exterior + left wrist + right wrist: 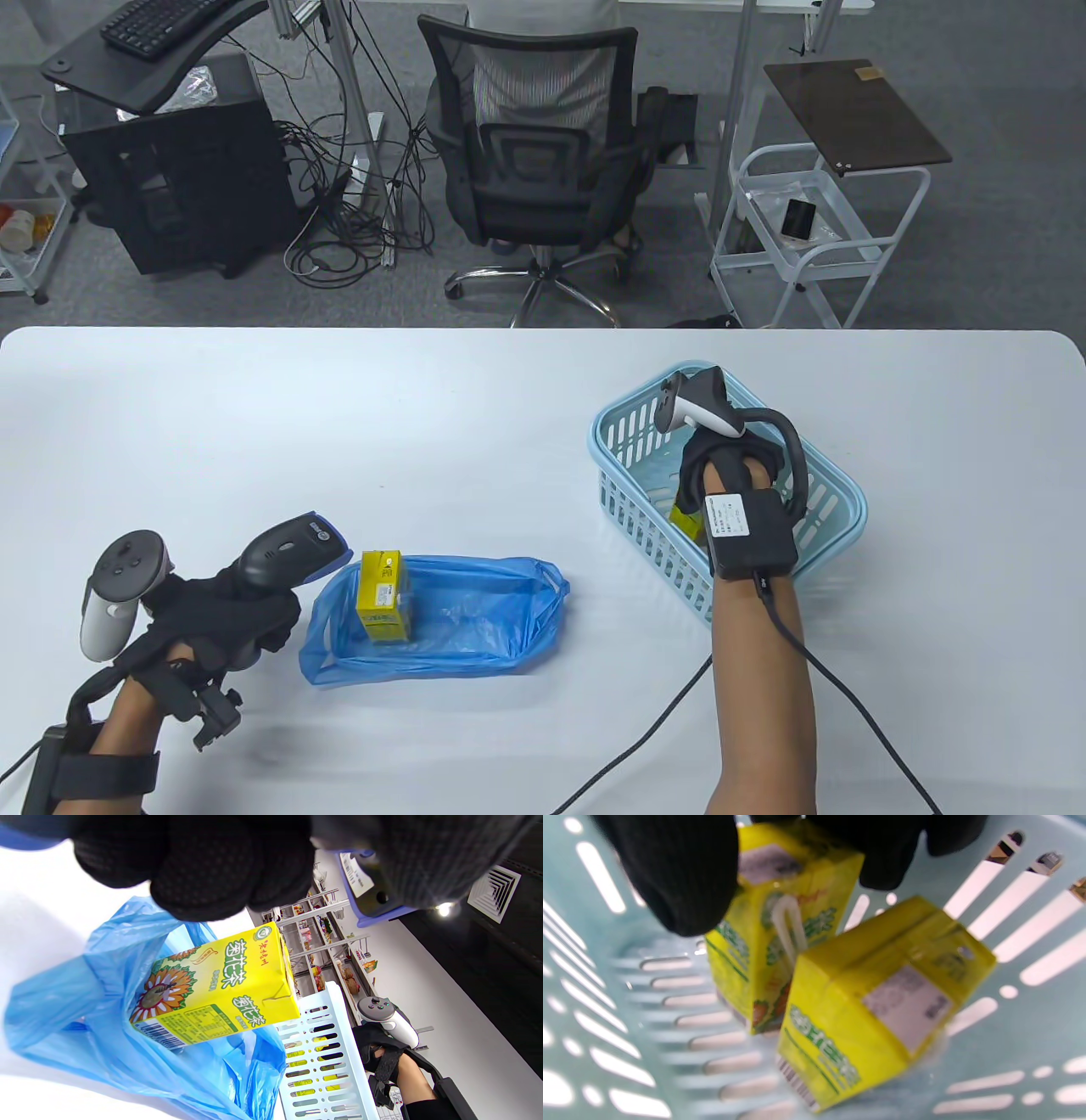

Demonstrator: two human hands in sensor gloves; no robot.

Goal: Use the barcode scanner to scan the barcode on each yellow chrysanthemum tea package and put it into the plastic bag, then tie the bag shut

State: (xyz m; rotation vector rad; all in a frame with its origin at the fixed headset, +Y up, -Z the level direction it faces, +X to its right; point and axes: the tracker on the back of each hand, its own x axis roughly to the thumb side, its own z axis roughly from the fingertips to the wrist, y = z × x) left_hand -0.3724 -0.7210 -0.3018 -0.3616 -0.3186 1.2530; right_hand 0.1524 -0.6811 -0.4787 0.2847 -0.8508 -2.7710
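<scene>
My left hand (225,611) grips the grey and blue barcode scanner (293,550) at the table's front left, its head next to the blue plastic bag (475,620). One yellow chrysanthemum tea package (383,594) stands inside the open bag, and the left wrist view shows this package (216,988) below my gloved fingers (212,866). My right hand (725,463) reaches down into the light blue basket (840,509). Two more yellow packages lie there, and thumb and fingers (683,878) pinch the top of the upright one (755,955). The other package (882,1005) leans beside it.
The basket stands at the right of the white table (254,407). Black cables (848,705) trail from my right wrist over the front edge. An office chair (534,161) and a white cart (806,229) stand beyond the far edge.
</scene>
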